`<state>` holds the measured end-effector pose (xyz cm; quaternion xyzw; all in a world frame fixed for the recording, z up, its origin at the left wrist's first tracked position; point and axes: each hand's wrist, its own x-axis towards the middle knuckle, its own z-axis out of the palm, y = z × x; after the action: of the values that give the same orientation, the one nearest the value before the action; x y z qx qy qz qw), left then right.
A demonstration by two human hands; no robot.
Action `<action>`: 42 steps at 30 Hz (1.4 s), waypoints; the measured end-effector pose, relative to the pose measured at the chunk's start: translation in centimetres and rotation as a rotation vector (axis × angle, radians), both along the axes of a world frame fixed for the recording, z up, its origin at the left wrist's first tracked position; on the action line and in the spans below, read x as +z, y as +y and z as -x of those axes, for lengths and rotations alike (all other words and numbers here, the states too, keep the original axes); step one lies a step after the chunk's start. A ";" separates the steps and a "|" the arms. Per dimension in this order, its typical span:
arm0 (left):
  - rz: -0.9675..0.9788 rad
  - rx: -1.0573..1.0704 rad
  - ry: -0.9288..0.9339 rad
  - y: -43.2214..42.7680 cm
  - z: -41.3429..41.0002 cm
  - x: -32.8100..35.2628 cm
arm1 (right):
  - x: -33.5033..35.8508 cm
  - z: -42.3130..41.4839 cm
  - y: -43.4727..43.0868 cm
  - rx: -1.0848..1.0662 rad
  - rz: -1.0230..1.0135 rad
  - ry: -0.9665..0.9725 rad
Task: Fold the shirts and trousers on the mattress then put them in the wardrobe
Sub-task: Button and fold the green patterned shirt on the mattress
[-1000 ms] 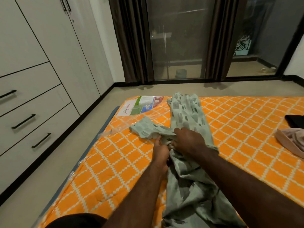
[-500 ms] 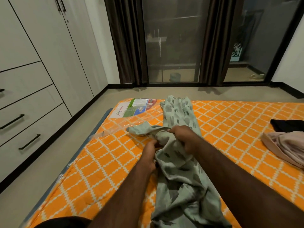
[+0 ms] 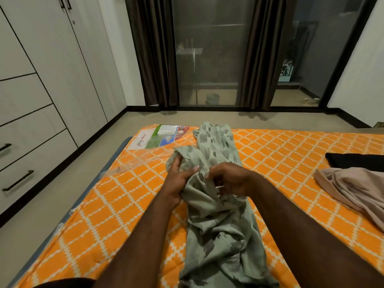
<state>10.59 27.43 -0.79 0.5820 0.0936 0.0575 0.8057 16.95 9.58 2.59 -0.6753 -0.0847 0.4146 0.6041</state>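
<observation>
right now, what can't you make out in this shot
- Head view: the green patterned garment is bunched under the left hand and right hand, so shirt or trousers is unclear.
- Black garment and beige garment: cut off by the right edge.
- Mattress label: print too small to read.

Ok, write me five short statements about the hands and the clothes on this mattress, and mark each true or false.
1. The left hand and the right hand both grip the green patterned garment. True.
2. The green patterned garment is folded into a neat square. False: it lies crumpled and stretched out along the mattress.
3. A beige garment lies on the mattress at the right. True.
4. The black garment lies on the floor. False: it lies on the mattress, just beyond the beige garment.
5. The wardrobe drawers stand open. False: all those in view are closed.
</observation>
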 end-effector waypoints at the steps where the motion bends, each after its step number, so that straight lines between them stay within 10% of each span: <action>1: -0.073 -0.039 0.006 -0.1 0.2 0.3 | 0.0 0.1 -0.3 0.020 -0.046 0.060; 7: -0.254 -0.250 0.002 -0.3 0.7 1.7 | -0.5 0.8 -0.7 -0.181 -0.164 0.151; 14: 0.026 0.129 0.079 0.0 0.1 1.3 | -0.1 1.0 -0.6 -0.312 -0.338 0.286; 34: 0.271 -0.036 -0.340 0.2 -9.2 11.6 | 9.0 -4.8 0.2 -0.340 -0.660 -0.166; 39: 0.155 0.007 -0.244 0.1 -17.2 9.7 | 7.8 -12.3 0.9 -0.418 -0.467 -0.329; 42: -0.209 0.099 0.045 0.5 -18.0 2.4 | 2.6 -13.9 -0.2 -0.357 0.174 -0.272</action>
<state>28.59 27.95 1.62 0.6587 0.1337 0.0937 0.7345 30.84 9.37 5.14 -0.7787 -0.0086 0.2121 0.5904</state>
